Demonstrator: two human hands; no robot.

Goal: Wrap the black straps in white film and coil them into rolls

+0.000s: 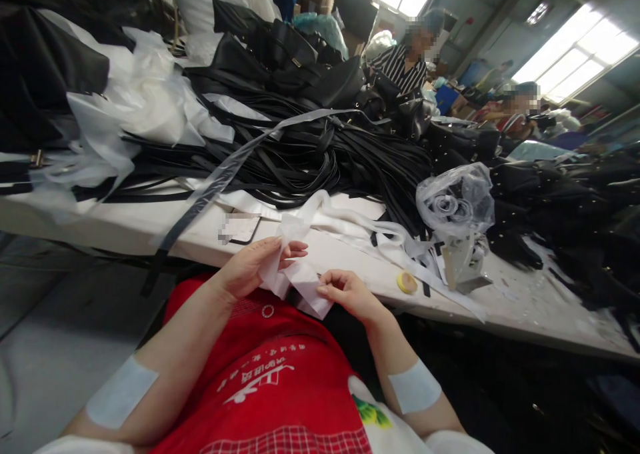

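Note:
My left hand (255,261) has its fingers closed round a thin, white, paper-like strip (305,286) in front of my red apron, at the table's near edge. A loose end of the strip hangs down to my right hand (354,295), which pinches it between thumb and fingers. Another part stands up above my left fingers. Just behind my hands, a long, soft white strip (340,209) curves over the table. A flat, dark-edged, phone-like object (245,229) lies beyond my left hand. To the right of my right hand is a small yellow tape roll (407,282).
Black straps (320,167) and black bags (280,61) are heaped across the white table (200,241). A plastic-sleeved strap (200,197) hangs over its front edge. On the right is a clear plastic bag (455,197). Two people sit farther back.

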